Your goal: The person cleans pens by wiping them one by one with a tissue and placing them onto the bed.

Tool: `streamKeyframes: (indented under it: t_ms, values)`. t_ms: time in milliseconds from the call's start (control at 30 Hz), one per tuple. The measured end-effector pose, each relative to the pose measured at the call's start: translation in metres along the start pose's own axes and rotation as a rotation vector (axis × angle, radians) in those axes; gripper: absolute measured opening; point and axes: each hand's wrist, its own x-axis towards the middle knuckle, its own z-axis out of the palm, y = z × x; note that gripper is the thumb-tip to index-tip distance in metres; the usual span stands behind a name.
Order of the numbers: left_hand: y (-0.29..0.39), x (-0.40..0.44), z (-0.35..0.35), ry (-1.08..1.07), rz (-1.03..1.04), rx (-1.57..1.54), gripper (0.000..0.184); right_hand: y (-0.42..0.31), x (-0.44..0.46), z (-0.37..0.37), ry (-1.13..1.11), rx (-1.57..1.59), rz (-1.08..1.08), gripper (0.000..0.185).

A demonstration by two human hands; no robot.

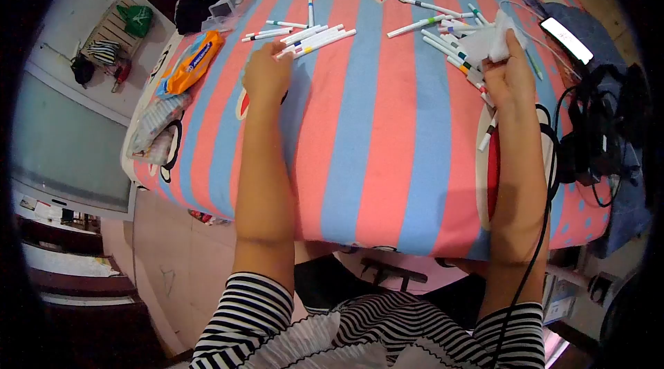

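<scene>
My left hand (268,68) is at the near left end of a pile of white marker pens (321,38) on the striped bedspread (346,148). Its fingertips touch the pens' ends, and whether they grip one is hidden. On the right, my right hand (509,70) is closed on a crumpled white tissue (492,42), held above a looser heap of markers (443,42) with coloured bands. One marker (489,131) lies apart, beside my right forearm. Some pens of the right heap are covered by the tissue and hand.
An orange packet (194,63) and a clear plastic bag (159,120) lie near the bed's left edge. Dark clothes (197,13) are at the far left. A lit phone (566,40) with a cable and a black strapped item (595,127) are at the right.
</scene>
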Motion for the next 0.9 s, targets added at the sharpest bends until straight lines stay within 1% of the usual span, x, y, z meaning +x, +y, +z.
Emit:
streamKeyframes:
  t_ms: [67, 133, 167, 267, 367, 467, 533, 633, 733, 833, 900]
  values:
    - [0.001, -0.003, 0.009, -0.067, 0.033, 0.082, 0.030, 0.000, 0.005, -0.003, 0.041, 0.054, -0.035, 0.036]
    - [0.002, -0.003, 0.018, -0.104, 0.093, 0.118, 0.028, 0.000, 0.008, -0.006, -0.029, 0.060, -0.044, 0.036]
    - [0.002, -0.004, 0.021, -0.090, 0.099, 0.140, 0.028, 0.000, 0.009, -0.007, -0.064, 0.062, -0.050, 0.036]
    - [0.007, -0.005, 0.023, -0.059, 0.117, 0.180, 0.027, 0.004, -0.008, 0.005, -0.016, 0.009, 0.059, 0.035]
    - [0.007, -0.003, 0.026, -0.029, 0.125, 0.188, 0.023, 0.014, -0.007, -0.002, -0.168, 0.001, 0.249, 0.032]
    - [0.007, -0.004, 0.028, 0.047, 0.163, 0.213, 0.017, 0.017, -0.021, 0.007, -0.218, -0.020, 0.364, 0.028]
    - [0.008, -0.004, 0.029, 0.120, 0.226, 0.214, 0.015, 0.017, -0.029, 0.009, -0.274, -0.036, 0.381, 0.027]
    - [0.026, -0.008, 0.019, 0.045, 0.248, 0.185, 0.018, 0.019, -0.029, 0.008, -0.319, -0.056, 0.394, 0.028]
    - [0.039, -0.021, 0.020, -0.041, 0.166, -0.229, 0.019, 0.022, -0.028, 0.004, -0.347, -0.023, 0.414, 0.029]
    - [0.058, -0.032, 0.018, -0.358, 0.067, -0.848, 0.018, 0.033, -0.029, 0.004, -0.372, 0.016, 0.399, 0.029]
    - [0.073, -0.044, 0.020, -0.434, 0.099, -0.886, 0.016, 0.037, -0.035, 0.009, -0.411, 0.030, 0.382, 0.030]
